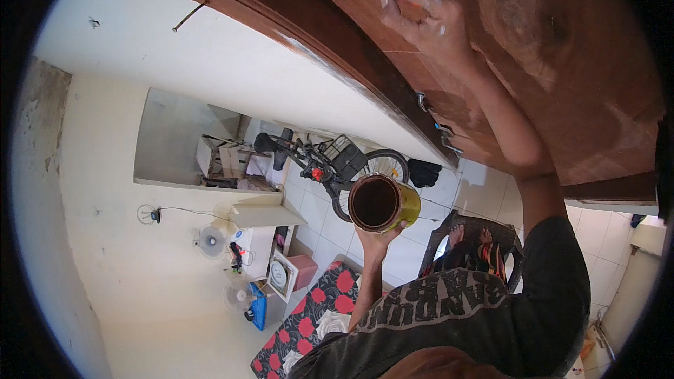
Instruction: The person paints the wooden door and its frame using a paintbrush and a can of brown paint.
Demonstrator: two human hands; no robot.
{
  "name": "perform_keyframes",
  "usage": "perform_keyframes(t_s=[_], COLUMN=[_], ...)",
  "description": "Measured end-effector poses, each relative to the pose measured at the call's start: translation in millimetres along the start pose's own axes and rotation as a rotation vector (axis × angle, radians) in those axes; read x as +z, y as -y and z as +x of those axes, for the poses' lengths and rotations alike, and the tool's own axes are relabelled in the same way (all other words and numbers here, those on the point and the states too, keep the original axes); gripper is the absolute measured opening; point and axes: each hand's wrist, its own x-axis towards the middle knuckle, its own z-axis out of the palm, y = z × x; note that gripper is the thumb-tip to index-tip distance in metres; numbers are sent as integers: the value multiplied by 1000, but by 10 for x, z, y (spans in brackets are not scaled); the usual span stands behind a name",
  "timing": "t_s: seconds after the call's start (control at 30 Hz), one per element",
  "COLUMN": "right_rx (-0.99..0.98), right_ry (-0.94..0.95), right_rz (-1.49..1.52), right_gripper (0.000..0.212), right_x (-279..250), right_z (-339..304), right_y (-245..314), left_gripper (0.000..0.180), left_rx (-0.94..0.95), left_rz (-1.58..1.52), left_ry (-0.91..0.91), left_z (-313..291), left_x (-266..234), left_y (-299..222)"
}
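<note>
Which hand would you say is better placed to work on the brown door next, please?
Probably the right hand: it is raised close to the brown door, though whether it touches it or holds anything is unclear. The left hand is away from it, occupied with gripping the open yellow can.

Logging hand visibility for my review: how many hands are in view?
2: the left hand holds the open can; the right hand is raised by the brown door.
</note>
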Motion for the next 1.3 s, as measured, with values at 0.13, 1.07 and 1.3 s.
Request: perform_keyframes(t_s=[0.13, 1.07, 1.3], right_rx=[371, 500, 451], right_ry=[303, 678, 319], right_rz=[175, 107, 215], right_gripper=[31, 36, 38], right_x=[-48, -587, -269], right_z=[-855, -1694, -1371], right_y=[-16, -81, -1], left_gripper=[89, 96, 100], left_rx=[5, -30, 3], left_rz=[-40, -41, -3], left_ry=[-49, -40, -57], left_z=[-105, -94, -96], left_x=[-36, -64, -56], left_y=[88, 314, 408])
